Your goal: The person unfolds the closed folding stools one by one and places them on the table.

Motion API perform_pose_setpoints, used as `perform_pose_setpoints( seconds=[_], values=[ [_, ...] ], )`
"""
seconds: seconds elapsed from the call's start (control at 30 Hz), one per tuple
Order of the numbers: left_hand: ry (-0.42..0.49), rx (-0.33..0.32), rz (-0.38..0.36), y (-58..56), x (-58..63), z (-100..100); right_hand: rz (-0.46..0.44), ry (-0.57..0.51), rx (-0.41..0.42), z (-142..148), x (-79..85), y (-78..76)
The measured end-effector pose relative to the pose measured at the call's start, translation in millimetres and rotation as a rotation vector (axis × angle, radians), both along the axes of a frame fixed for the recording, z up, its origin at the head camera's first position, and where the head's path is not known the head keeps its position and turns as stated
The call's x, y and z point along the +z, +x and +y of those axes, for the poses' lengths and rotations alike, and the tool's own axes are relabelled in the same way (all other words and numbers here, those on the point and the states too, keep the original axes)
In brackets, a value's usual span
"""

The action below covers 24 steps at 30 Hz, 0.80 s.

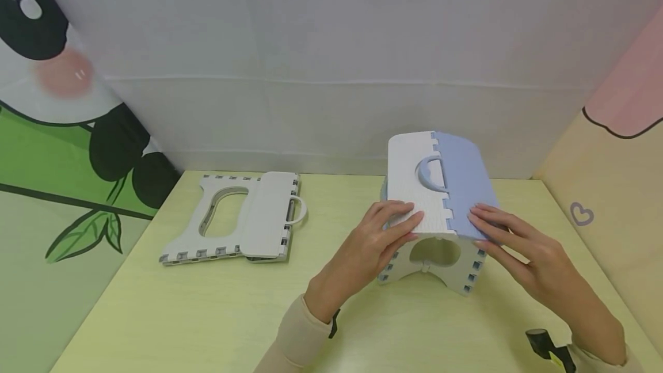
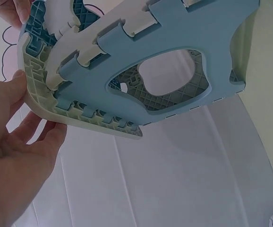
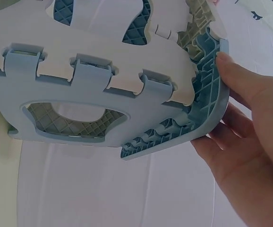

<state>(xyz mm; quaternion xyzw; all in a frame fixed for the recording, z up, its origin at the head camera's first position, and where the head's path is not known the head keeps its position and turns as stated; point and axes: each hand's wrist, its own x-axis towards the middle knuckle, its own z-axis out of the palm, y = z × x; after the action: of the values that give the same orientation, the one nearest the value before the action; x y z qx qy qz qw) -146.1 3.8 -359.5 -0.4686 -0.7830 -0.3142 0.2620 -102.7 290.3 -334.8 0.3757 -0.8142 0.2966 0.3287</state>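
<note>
A white-and-blue folding step stool (image 1: 468, 171) stands unfolded on its legs at the right of the table. The two halves of its seat meet along a toothed seam, with a blue handle loop (image 1: 427, 174) at the middle. My left hand (image 1: 370, 243) holds the near corner of the white half, its fingers over the top. At the near corner of the blue half, my right hand (image 1: 533, 258) grips the edge. Both wrist views show thumb and fingers on either side of the ribbed seat rim (image 2: 35, 85). Much of the far legs is hidden in the head view.
A second folding stool (image 1: 266, 212), all white, lies folded flat at the left of the table (image 1: 217, 315), its handle loop pointing right. A pale cloth wall (image 1: 331, 73) rises behind the table, with printed panels at both sides.
</note>
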Motion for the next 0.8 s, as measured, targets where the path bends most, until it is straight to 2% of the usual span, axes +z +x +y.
perform_pose_setpoints(
  seconds=[0.2, 0.5, 0.8],
  values=[
    [-0.009, 0.007, 0.001, 0.2, 0.5, 0.4, -0.012, 0.027, -0.025, 1.3, -1.8, -0.6],
    [-0.015, 0.019, 0.008, -0.6, 2.3, 0.7, 0.007, 0.021, -0.011, -0.9, 2.7, -2.0],
    [-0.008, 0.016, 0.063, -4.5, 2.0, 2.7, 0.044, 0.012, 0.01, -3.4, 8.7, -0.5]
  ],
)
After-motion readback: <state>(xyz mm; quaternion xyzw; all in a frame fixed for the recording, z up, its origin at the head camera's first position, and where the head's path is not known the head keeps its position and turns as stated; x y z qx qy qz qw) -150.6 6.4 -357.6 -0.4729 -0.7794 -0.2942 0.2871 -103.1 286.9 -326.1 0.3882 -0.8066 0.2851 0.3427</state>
